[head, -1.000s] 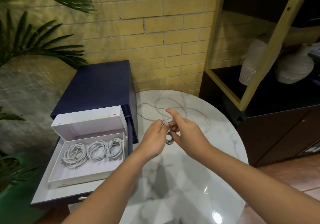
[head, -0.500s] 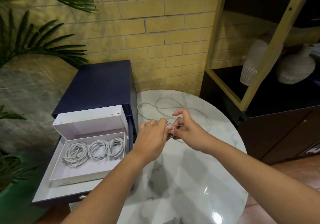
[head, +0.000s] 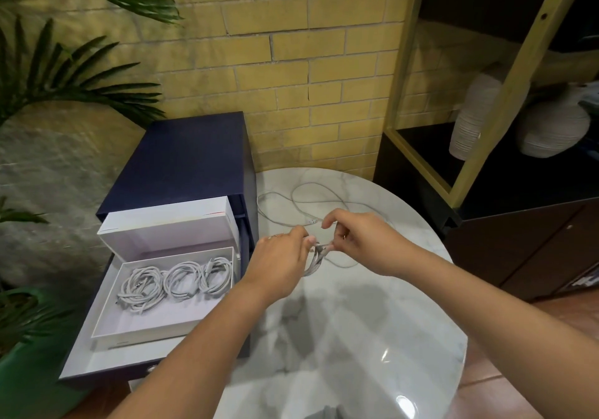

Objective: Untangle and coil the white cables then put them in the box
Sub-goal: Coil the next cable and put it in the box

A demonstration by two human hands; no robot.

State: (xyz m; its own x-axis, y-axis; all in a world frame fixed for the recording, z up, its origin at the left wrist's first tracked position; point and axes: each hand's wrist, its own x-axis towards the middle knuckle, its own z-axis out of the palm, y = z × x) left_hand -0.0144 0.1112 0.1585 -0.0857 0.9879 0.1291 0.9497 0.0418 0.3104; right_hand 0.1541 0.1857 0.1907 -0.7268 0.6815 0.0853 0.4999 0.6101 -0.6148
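Observation:
Over the round marble table [head: 340, 337], my left hand [head: 278, 259] and my right hand [head: 359, 240] both pinch a small coil of white cable [head: 316, 259] hanging between them. The loose rest of that cable [head: 301, 198] trails in loops across the table's far side. To the left, an open white box [head: 110, 302] with its lid raised behind holds three coiled white cables [head: 176, 281] side by side.
The box sits in the pulled-out drawer of a dark blue cabinet [head: 181, 156] beside the table. Palm fronds [head: 64, 71] hang at left. A dark shelf unit with a wooden frame [head: 505, 88] and two white vases [head: 551, 127] stands at right.
Both hands drew slightly closer to me and lowered, and the coil between them has grown; the right hand's fingers went from extended to curled over the cable.

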